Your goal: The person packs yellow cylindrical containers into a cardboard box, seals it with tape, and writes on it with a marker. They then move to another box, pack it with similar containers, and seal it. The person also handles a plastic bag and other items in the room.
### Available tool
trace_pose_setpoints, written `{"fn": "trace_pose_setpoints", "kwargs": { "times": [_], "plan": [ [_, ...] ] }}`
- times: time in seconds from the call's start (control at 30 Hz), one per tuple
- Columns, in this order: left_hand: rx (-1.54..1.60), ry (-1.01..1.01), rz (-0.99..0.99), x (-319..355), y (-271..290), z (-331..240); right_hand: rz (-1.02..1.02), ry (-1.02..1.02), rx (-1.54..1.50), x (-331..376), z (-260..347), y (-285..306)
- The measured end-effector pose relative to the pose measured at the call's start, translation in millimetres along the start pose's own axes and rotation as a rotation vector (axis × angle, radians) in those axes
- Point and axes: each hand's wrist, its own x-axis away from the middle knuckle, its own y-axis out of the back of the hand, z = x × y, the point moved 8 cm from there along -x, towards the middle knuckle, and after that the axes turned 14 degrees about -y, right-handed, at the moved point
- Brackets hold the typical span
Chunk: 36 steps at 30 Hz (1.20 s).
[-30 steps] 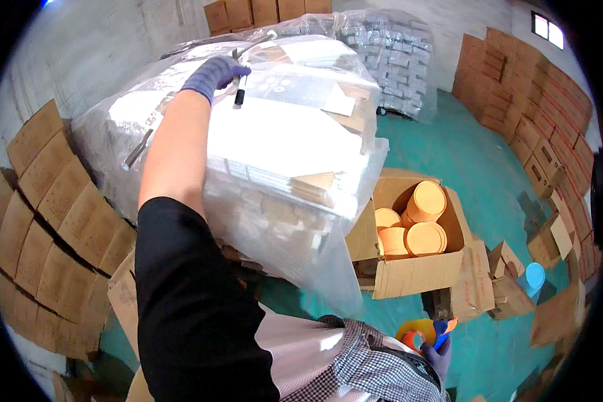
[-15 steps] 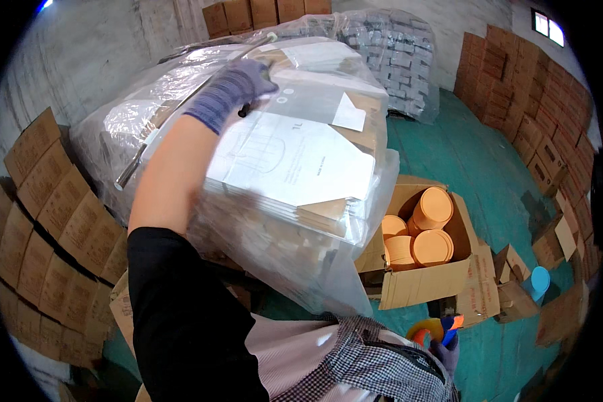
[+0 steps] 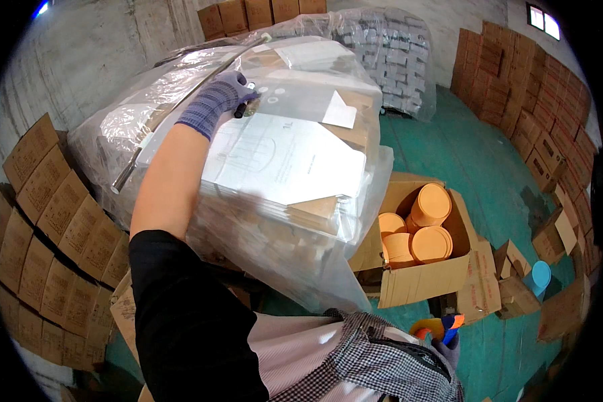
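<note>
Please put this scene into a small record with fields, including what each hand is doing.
Left hand: gloved, at a small black-ended item; grip unclear
Right hand: gloved, partly hidden, holding a blue-and-orange tape dispenser
Under left hand: flat white sheets, with clear plastic around the stack
Right of stack: open carton containing orange tubs
Far left: stacked brown cartons
Floor: green

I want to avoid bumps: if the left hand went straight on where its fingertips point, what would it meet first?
The left hand would probably meet the grey part of the flat cardboard first; its height above that surface is unclear.
</note>
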Motion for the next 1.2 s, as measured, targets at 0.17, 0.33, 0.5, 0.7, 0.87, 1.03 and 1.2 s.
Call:
{"fn": "trace_pose_setpoints", "kwargs": {
  "times": [0.17, 0.33, 0.5, 0.7, 0.87, 1.03, 1.2],
  "plan": [
    [0.11, -0.106, -0.32, 10.8, 43.2, 34.7, 0.02, -0.04, -0.034, 7.5, 1.1, -14.8],
    [0.83, -0.701, -0.905, 97.6, 79.1, -123.2, -0.134, 0.033, -0.139, 65.1, 35.5, 1.2],
    [1.186, -1.214, -0.181, 209.0, -50.6, -303.9, -0.119, 0.133, -0.108, 106.4, 70.9, -24.6],
    [1.023, -1.305, 0.685, 333.7, -250.6, -447.0, -0.278, 0.191, 0.13, 184.8, 22.1, 28.7],
    [0.953, -1.287, 1.094, 396.4, -310.4, -508.5, -0.751, -0.082, -0.025, 272.1, -126.0, 92.9],
    [0.838, -1.477, 1.089, 475.9, -328.8, -591.7, -1.136, -0.362, -0.173, 385.1, -260.0, 188.3],
    [0.835, -1.277, 1.464, 614.1, -348.9, -666.1, -1.34, -0.403, -0.287, 497.0, -368.2, 255.8]
  ]
}}
